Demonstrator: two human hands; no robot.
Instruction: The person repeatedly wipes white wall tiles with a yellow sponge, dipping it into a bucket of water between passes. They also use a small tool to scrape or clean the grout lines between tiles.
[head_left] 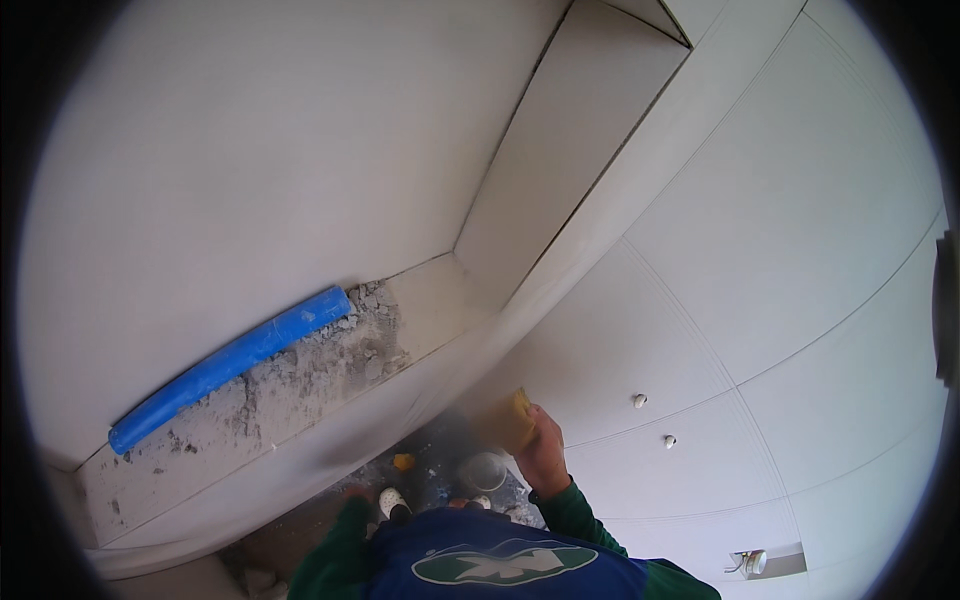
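My right hand (543, 455) is closed around a yellow sponge (514, 421), its far side smeared by motion. The sponge is next to the white tiled wall (590, 330) on the right, though I cannot tell whether it touches. Low by my body, my left hand (357, 492) shows as a dim blur at the end of a green sleeve, its fingers not clear. Below the sponge, a round, pale bucket (484, 472) stands on the floor.
A blue pipe (230, 368) lies along a tiled ledge (430, 295) strewn with grey mortar crumbs. An orange-yellow lump (403, 461) rests on the dirty floor (440, 460) near my shoes. Two small fittings (640, 401) and a larger one (755, 563) stick out of the right wall.
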